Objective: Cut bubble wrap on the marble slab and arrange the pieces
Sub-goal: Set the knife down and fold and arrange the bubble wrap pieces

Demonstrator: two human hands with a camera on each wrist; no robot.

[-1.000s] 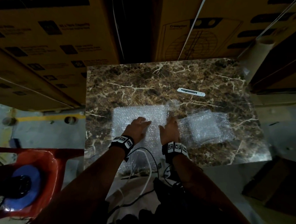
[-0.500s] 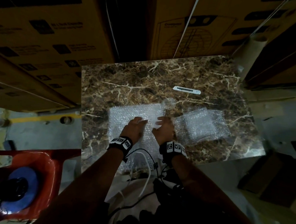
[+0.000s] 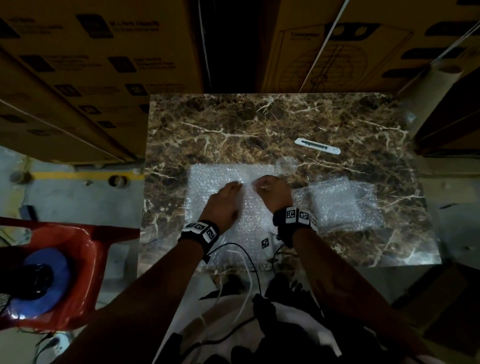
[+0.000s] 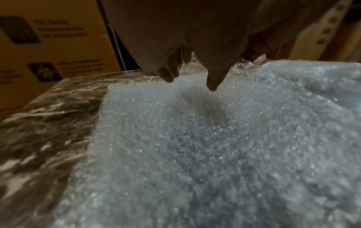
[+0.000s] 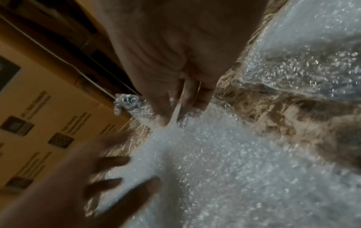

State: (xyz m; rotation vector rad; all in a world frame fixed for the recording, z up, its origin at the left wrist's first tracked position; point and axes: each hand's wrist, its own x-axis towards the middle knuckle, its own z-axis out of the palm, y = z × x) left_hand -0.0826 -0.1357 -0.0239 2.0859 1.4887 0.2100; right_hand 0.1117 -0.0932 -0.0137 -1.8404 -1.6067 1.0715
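A large bubble wrap sheet (image 3: 213, 186) lies on the brown marble slab (image 3: 236, 125), its near end hanging over the front edge. My left hand (image 3: 234, 185) rests on it with straight fingers; in the left wrist view the fingertips (image 4: 212, 86) touch the sheet (image 4: 195, 138). Just right of it, my right hand (image 3: 266, 187) is curled and pinches a raised fold of the sheet (image 5: 215, 169) between thumb and fingers (image 5: 197, 100). A stack of cut pieces (image 3: 338, 204) lies to the right. A white utility knife (image 3: 317, 146) lies farther back, untouched.
A small crumpled scrap (image 3: 286, 163) sits by the sheet's far right corner. Cardboard boxes (image 3: 72, 59) stand behind and to the left of the slab, and a cardboard tube (image 3: 430, 89) at its far right corner. A red chair (image 3: 89, 243) is at lower left. Cables (image 3: 242, 266) hang off the front edge.
My right hand went from lying flat to curled, pinching up the sheet near its far edge. The left hand slid slightly forward and stays flat on the sheet.
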